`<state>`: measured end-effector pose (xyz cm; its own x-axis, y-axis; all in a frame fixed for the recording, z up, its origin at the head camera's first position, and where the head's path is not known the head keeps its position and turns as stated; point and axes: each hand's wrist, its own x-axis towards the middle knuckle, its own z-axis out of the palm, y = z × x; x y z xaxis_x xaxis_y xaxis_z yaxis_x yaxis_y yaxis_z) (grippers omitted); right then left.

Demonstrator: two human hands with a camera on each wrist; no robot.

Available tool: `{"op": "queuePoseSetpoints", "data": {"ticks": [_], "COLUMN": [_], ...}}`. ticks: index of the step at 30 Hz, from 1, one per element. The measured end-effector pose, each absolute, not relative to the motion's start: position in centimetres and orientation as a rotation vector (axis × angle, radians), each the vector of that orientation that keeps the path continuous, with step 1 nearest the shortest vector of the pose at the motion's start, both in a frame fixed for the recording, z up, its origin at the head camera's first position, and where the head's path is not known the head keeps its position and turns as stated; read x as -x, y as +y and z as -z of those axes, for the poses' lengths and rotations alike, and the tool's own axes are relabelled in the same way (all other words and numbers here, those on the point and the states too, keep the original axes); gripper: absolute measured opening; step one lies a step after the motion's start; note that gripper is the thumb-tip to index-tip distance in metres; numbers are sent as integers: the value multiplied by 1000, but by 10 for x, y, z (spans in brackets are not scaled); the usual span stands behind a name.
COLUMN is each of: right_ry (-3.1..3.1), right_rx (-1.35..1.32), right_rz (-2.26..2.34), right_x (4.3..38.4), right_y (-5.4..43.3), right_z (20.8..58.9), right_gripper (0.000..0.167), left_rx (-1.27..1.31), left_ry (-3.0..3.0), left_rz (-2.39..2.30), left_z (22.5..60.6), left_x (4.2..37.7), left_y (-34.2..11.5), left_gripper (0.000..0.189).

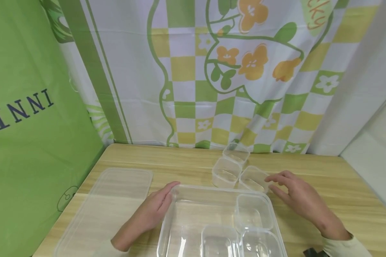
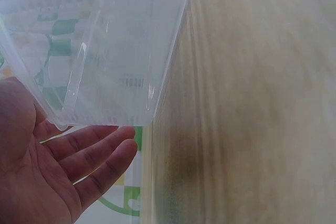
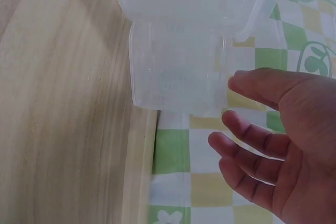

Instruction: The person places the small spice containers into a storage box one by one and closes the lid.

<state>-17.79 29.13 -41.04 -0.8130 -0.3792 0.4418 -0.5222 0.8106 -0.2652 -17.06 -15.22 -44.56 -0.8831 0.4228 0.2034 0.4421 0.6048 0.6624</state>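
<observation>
A large clear plastic container (image 1: 170,221) stands at the table's front. My left hand (image 1: 156,205) rests against its far left corner; in the left wrist view, the fingers (image 2: 100,163) extend loosely past that corner. Three small clear boxes sit inside its right part, one of them the upper box (image 1: 254,212). My right hand (image 1: 297,194) hovers, thumb and fingers apart, at the right rim of a small clear box (image 1: 252,178) behind the container. In the right wrist view, no grip on this small box (image 3: 178,69) shows.
Two more small boxes stand farther back, a nearer box (image 1: 226,173) and a farther box (image 1: 236,153) close to the patterned curtain (image 1: 212,117). A large translucent lid (image 1: 115,200) lies flat on the wooden table (image 1: 180,160) at the left. Green fabric (image 1: 29,153) hangs along the left side.
</observation>
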Motion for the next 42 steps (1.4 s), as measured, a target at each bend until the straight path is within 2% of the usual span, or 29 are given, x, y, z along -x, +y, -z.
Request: {"op": "queuePoseSetpoints", "data": {"ticks": [8, 31, 34, 42], "right_ry": [-2723, -2800, -2781, -2714], "right_rx": [-636, -567, -577, -649], "right_rz": [-600, -574, -582, -591], "right_x": [177, 180, 180, 180], "right_y": [292, 292, 292, 290], "right_z": [410, 412, 413, 417], "right_gripper": [21, 55, 52, 27], "left_rx": [741, 754, 748, 746], "left_ry": [-2803, -2797, -2804, -2796], "left_rz": [1172, 1179, 1183, 1177], "left_z": [445, 446, 446, 447], "left_x": [170, 171, 171, 171], "left_y": [-152, -153, -153, -153], "left_gripper": [42, 43, 43, 43]}}
